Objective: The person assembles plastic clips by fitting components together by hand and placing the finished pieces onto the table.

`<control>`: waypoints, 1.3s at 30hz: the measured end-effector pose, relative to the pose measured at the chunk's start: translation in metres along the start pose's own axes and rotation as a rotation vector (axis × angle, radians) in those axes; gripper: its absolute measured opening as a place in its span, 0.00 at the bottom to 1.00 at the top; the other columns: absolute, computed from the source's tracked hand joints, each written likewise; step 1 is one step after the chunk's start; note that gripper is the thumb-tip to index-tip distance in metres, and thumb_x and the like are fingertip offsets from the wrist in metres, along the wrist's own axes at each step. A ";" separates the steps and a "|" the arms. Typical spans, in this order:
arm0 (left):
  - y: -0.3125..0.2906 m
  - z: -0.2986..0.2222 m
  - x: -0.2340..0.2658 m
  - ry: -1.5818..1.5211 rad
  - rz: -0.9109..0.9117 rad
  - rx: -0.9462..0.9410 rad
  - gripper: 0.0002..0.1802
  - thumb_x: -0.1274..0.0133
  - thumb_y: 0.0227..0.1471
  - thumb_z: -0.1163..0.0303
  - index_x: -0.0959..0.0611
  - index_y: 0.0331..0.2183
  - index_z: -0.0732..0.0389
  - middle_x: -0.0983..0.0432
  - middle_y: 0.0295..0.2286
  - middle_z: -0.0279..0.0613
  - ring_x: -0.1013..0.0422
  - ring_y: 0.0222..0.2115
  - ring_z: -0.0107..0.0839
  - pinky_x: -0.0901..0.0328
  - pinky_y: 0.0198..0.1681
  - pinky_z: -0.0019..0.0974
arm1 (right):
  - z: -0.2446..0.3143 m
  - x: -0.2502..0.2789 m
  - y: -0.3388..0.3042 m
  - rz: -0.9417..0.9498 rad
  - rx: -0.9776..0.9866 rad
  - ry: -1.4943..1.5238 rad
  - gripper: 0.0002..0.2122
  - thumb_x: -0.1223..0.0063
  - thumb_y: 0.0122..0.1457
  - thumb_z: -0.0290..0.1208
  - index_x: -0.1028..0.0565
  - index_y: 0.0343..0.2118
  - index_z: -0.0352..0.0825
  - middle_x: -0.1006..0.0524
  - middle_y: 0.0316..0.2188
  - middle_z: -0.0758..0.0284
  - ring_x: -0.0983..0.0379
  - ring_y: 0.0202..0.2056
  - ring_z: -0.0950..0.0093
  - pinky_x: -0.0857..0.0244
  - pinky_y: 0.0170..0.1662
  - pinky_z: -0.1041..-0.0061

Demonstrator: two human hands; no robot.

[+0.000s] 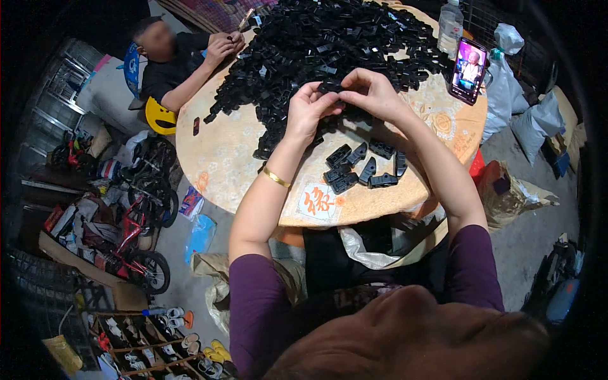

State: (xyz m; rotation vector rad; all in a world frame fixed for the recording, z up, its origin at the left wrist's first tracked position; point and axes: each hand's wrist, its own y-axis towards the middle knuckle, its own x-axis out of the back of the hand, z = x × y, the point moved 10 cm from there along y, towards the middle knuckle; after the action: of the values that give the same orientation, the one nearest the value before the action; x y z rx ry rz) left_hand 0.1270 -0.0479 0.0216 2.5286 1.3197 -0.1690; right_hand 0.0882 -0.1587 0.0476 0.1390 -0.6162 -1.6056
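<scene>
Both of my hands meet over the near edge of a large heap of small black plastic parts [297, 57]. Between them is one black plastic part [330, 87]; its exact shape is mostly hidden by fingers. My left hand [308, 109] pinches it from the left, a gold bangle [277, 177] on that wrist. From the right, the thumb and fingers of my right hand [372, 95] close on the same part. Nearer to me, a small group of larger black plastic pieces [371, 172] lies loose on the round patterned table [237, 180].
A phone [468, 71] stands upright at the table's right, beside a clear bottle [450, 28]. Across to the left, another person [183, 63] handles a small part. White sacks [538, 123] stand right of the table; a red bicycle [133, 231] and a shoe rack [136, 348] are at left.
</scene>
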 end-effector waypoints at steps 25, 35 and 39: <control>-0.011 -0.012 -0.015 -0.049 -0.002 -0.141 0.14 0.53 0.48 0.79 0.29 0.40 0.70 0.28 0.33 0.43 0.30 0.33 0.26 0.34 0.38 0.25 | 0.044 0.001 -0.018 -0.202 0.419 -0.335 0.22 0.40 0.39 0.25 0.29 0.42 0.38 0.33 0.41 0.62 0.33 0.40 0.71 0.36 0.41 0.75; -0.048 0.014 -0.096 0.939 0.642 -0.166 0.14 0.48 0.44 0.69 0.25 0.36 0.64 0.29 0.28 0.40 0.32 0.31 0.28 0.37 0.35 0.29 | -0.041 0.137 -0.013 -0.451 -0.308 -1.001 0.18 0.45 0.45 0.44 0.26 0.35 0.35 0.27 0.34 0.59 0.29 0.35 0.63 0.35 0.38 0.67; -0.030 0.001 -0.098 1.194 0.465 -0.562 0.14 0.53 0.46 0.73 0.25 0.39 0.60 0.31 0.35 0.45 0.35 0.36 0.39 0.39 0.41 0.34 | -0.084 0.129 -0.004 -0.184 -0.450 -1.016 0.16 0.44 0.45 0.41 0.26 0.33 0.34 0.26 0.31 0.58 0.29 0.35 0.62 0.35 0.39 0.66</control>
State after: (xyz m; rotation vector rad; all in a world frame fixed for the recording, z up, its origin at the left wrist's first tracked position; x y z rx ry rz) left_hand 0.0457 -0.1088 0.0373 2.2621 0.7569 1.7330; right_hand 0.1025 -0.3066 0.0089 -1.0352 -0.9916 -1.9025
